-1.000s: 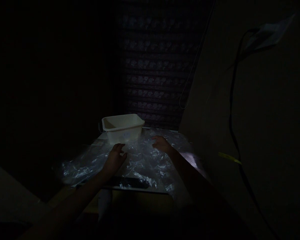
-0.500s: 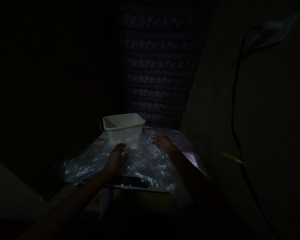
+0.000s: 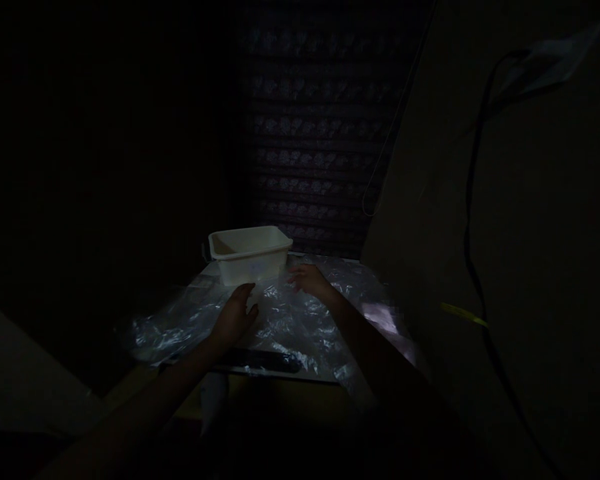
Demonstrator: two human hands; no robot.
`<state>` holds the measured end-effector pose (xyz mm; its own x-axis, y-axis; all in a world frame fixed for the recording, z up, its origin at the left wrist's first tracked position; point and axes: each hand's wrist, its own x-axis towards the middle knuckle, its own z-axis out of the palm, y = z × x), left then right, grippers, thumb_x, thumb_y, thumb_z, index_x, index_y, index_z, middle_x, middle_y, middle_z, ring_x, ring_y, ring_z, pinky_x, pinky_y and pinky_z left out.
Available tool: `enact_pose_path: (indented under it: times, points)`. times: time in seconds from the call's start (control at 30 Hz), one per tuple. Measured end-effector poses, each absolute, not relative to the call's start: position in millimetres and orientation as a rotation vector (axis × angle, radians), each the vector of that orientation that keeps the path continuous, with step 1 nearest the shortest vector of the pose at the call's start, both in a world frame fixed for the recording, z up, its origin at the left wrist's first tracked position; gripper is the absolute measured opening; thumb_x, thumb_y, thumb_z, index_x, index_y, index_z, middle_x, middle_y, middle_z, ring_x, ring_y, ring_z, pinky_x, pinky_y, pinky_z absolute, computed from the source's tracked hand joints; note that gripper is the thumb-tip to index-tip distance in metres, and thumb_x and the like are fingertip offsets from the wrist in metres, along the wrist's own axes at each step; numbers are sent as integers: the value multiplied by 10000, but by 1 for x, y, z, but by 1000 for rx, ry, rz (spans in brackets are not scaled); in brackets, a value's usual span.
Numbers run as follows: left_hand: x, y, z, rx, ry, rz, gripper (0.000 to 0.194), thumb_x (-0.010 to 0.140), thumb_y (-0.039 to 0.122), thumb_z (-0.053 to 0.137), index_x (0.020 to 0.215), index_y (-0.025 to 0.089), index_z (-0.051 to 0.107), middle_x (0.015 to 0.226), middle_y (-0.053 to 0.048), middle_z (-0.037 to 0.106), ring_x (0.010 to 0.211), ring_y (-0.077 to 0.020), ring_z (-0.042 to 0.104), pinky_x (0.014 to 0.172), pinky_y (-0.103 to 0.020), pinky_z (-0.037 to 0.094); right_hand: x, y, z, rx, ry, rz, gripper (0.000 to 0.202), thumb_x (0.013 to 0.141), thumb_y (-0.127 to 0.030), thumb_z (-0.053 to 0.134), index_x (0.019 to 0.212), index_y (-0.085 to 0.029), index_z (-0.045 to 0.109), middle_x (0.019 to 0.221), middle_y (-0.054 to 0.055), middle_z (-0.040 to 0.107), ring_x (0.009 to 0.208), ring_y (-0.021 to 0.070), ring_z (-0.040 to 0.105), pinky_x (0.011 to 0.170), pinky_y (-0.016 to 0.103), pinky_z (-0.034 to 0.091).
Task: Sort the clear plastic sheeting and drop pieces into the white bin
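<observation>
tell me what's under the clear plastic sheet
Beneath the plastic sheet, a pale table shows through, with a dark strip along its near edge. Glare and creases hide other patches; the left hand, right hand and white tub cover more.

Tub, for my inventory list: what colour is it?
Off-white or cream, in this dim light; the tub shows best in the head view.

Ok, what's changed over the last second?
The right hand has moved left, closer to the left hand and the cream plastic tub. I see nothing taken hold of or let go. The left hand, tub and crinkled clear plastic sheet look much as they were.
</observation>
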<state>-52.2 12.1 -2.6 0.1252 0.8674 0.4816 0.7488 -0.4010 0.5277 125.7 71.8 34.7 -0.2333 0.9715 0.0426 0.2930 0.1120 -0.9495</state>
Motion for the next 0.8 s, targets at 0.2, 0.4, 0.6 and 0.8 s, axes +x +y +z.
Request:
enact_pose_path:
  times: [0.2, 0.4, 0.6, 0.8]
  points:
    - [-49, 9, 3, 2467, 1625, 1000, 411, 659, 198, 361, 1055, 89, 367, 1078, -121, 409, 993, -196, 365, 813, -337, 330, 97, 72, 28, -958, -2146, 701, 557, 546, 9, 396, 1055, -216, 368, 1011, 31, 429, 690, 68, 467, 611, 201, 387]
    - [-52, 6, 4, 2568, 1518, 961, 413, 671, 194, 359, 1081, 148, 342, 1102, -88, 392, 1023, -180, 333, 843, -342, 292, 82, 68, 35, -927, -2353, 387, 243, 608, -104, 459, 828, -182, 525, 868, 21, 449, 789, 99, 437, 683, 219, 347]
    - [-53, 9, -1, 2255, 1560, 1149, 533, 638, 262, 411, 1120, 132, 225, 1055, -118, 399, 812, -151, 483, 599, -266, 425, 89, 73, 32, -1030, -2277, 318, 107, 640, -158, 445, 686, -165, 541, 765, 12, 462, 682, 83, 441, 627, 202, 342]
    - [-46, 7, -1, 2080, 1733, 893, 435, 637, 380, 396, 966, 97, 394, 659, -44, 542, 530, -126, 520, 496, -236, 398, 103, 79, 27, -987, -2229, 391, 108, 591, -102, 461, 639, -147, 547, 717, 7, 460, 647, 72, 431, 610, 189, 346]
